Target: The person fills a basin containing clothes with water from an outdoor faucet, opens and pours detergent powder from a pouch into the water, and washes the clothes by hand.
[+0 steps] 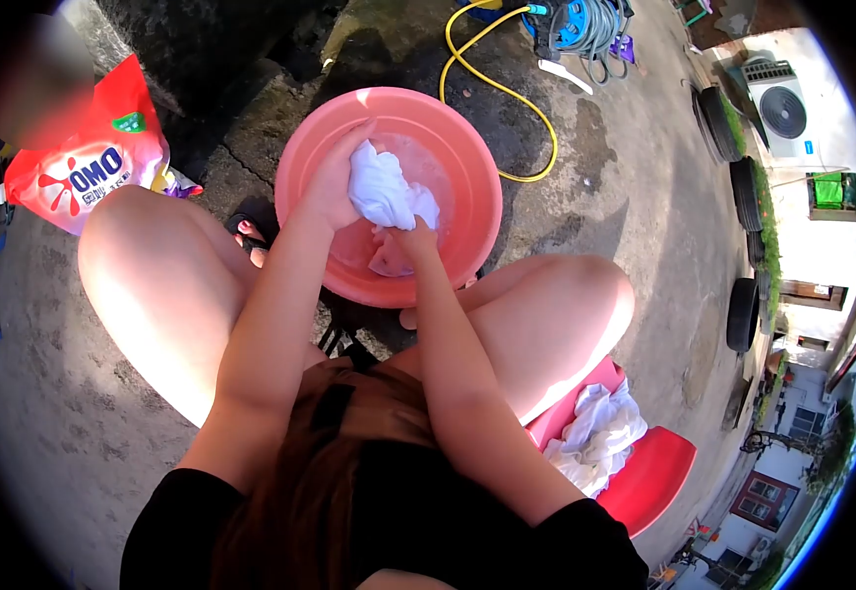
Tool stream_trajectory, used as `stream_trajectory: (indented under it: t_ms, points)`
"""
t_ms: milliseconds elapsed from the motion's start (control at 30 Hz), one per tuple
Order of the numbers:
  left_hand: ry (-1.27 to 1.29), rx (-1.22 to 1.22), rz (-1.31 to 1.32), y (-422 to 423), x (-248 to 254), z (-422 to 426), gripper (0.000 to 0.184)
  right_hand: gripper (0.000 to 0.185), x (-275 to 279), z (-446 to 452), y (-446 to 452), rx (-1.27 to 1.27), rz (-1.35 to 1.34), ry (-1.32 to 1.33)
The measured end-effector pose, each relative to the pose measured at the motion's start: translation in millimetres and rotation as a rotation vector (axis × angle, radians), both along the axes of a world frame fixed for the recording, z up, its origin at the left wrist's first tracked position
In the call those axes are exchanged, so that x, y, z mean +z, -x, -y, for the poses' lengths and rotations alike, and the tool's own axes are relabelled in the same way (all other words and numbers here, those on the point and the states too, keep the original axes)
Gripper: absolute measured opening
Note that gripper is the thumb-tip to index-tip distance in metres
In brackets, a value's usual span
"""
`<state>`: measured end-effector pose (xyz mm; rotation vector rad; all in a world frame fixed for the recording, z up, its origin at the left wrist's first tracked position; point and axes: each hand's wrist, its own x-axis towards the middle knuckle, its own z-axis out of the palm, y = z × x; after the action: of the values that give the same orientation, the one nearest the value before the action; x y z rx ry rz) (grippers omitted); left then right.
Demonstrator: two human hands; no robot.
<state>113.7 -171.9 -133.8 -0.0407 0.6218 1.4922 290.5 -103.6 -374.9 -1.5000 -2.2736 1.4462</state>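
Observation:
A round pink basin (487, 211) with sudsy water stands on the ground between my knees. Over it I hold a bunched white cloth (381, 189) with both hands. My left hand (335, 187) grips its left side, fingers toward the far rim. At the cloth's lower right end, my right hand (411, 241) is closed round it. A paler pinkish piece of wet fabric (389, 261) hangs or lies in the water just below my right hand; whether it belongs to the same cloth I cannot tell.
A red OMO detergent bag (93, 162) stands at the left. Beyond the basin, a yellow hose (517, 93) curls toward a blue hose reel (576, 29). White laundry (600, 433) lies by a red plastic basin (649, 482) at my right. Tires (743, 315) line the wall.

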Motion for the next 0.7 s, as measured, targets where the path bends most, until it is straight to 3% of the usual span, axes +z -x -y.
stream_trajectory:
  t_ms: [133,233,267,333,367,467,500,600,633,700]
  points:
    - [-0.06,0.041,-0.035,17.3,-4.7,-2.8,0.022,0.053,57.5,11.4,5.0,-0.585,-0.372,0.339]
    - [0.158,0.235,-0.135,27.5,-33.6,-8.0,0.026,0.044,104.5,12.8,16.0,-0.904,-0.707,0.567]
    - [0.234,0.314,-0.187,30.0,-45.7,-7.9,0.028,0.043,120.5,12.9,17.6,-0.849,-0.828,0.586]
    - [0.255,0.242,-0.404,42.1,-124.3,-9.6,0.035,0.04,154.7,14.1,20.2,-0.736,-1.068,0.62]
    - [0.265,0.204,-0.51,45.8,-147.3,-9.8,0.038,0.035,177.0,16.8,25.2,-0.824,-1.082,0.602]
    - [0.535,-0.098,-0.58,21.2,-122.0,3.3,0.051,0.031,189.2,9.7,23.1,-0.781,-1.256,0.534]
    - [0.594,-0.03,-0.554,8.1,-122.4,4.9,0.06,0.029,199.0,9.3,22.2,-0.748,-1.256,0.491]
    - [0.455,-0.184,-0.337,0.3,-102.7,12.1,0.061,0.03,225.0,9.0,12.8,-0.654,-1.349,0.494]
    - [0.412,-0.218,-0.29,2.4,-108.7,11.6,0.062,0.034,229.9,7.2,10.1,-0.71,-1.367,0.551]
    - [0.326,-0.282,-0.194,8.4,-119.9,10.7,0.063,0.036,240.5,7.8,0.8,-0.591,-1.423,0.516]
